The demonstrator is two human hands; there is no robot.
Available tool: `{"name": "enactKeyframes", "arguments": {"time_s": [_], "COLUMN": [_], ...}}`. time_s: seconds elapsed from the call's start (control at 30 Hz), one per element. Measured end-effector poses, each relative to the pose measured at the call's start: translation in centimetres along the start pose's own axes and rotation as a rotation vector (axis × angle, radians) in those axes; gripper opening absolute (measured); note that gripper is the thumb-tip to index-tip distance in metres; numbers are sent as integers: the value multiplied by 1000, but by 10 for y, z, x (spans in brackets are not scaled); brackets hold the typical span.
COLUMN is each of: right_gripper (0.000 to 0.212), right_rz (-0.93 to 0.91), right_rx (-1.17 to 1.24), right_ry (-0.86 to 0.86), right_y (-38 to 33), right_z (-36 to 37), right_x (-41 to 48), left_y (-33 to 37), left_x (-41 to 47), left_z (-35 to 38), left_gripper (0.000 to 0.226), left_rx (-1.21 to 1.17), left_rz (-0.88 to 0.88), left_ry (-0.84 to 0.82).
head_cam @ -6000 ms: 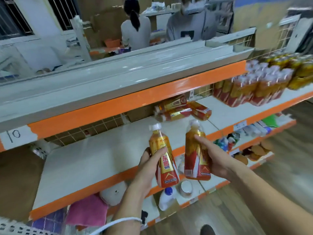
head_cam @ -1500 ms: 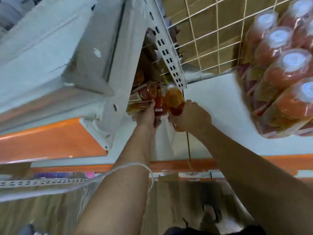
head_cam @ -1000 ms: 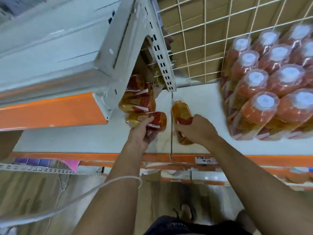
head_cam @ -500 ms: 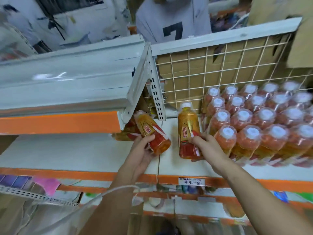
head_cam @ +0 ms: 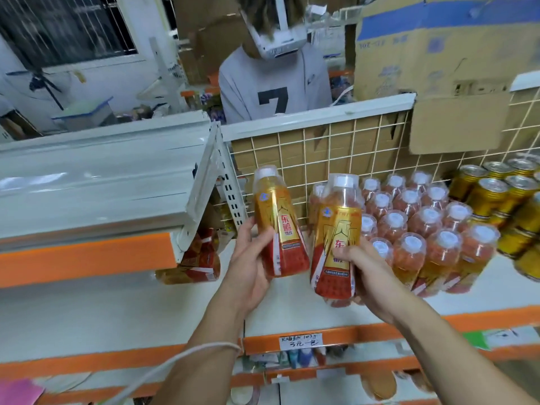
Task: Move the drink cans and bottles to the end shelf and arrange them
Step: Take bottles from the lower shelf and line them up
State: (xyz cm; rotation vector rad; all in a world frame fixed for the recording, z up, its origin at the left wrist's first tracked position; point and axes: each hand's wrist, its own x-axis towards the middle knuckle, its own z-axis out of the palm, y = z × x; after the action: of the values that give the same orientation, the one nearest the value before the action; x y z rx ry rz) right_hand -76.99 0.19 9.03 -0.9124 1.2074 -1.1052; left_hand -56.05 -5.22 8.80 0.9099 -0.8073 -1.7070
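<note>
left hand (head_cam: 251, 267): centre of frame, fingers and thumb wrapped round the lower body of the left bottle; grasping, not released.
left bottle (head_cam: 277, 226): held clear of the board, long axis near upright, cap leaning a little to the upper left.
right hand (head_cam: 368, 270): just right of centre, fingers wrapped round the lower body of the right bottle, thumb across its label.
right bottle (head_cam: 336, 238): long axis near upright, cap up; whether its base touches the board cannot be told.
bottle block (head_cam: 423, 226): standing rows, caps up, centre-right of frame, directly right of both hands.
deciding relation: the block's left edge sits just beside the right bottle, possibly touching; the left bottle is one bottle further off, so the right hand is the nearer.
shelf board (head_cam: 292, 314): bare white strip below and left of the hands, in front of the wire grid (head_cam: 321, 147).
cans (head_cam: 496, 197): gold, standing at the far right, beyond the block.
lying bottles (head_cam: 195, 264): on their sides at left-centre, under the upper shelf's end, not yet moved.
likely next move: stand the right bottle against the block's left edge, then the left bottle beside it.
</note>
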Motion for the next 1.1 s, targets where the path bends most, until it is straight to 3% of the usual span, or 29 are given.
{"name": "enactKeyframes", "arguments": {"time_s": [0.13,0.2,0.37,0.67,0.9,1.1], "right_gripper": [46,45,35,44,49,63], "right_rz": [-68,-101,-160,-192,-206,-242], "right_rx": [7,-7,-43,-201,-271,-463], "right_ry": [61,72,80,81,98,94], "right_y": [-15,-19,-22,-26,-19,-40], "right_z": [-17,-21,-21,-2,28,46], "right_x": [-6,-8,-9,6,31,62], "left_y": [4,-1,-12,-10,-26,-23], "left_x": [2,1,-2,-1,5,13], "left_z": [16,17,20,-9,-44,-75], "left_gripper": [74,77,70,80,51,48], "left_rx": [513,608,601,555,165,365], "left_rz": [189,197,232,205,9,-31], "left_ry": [93,110,76,145,312,230]}}
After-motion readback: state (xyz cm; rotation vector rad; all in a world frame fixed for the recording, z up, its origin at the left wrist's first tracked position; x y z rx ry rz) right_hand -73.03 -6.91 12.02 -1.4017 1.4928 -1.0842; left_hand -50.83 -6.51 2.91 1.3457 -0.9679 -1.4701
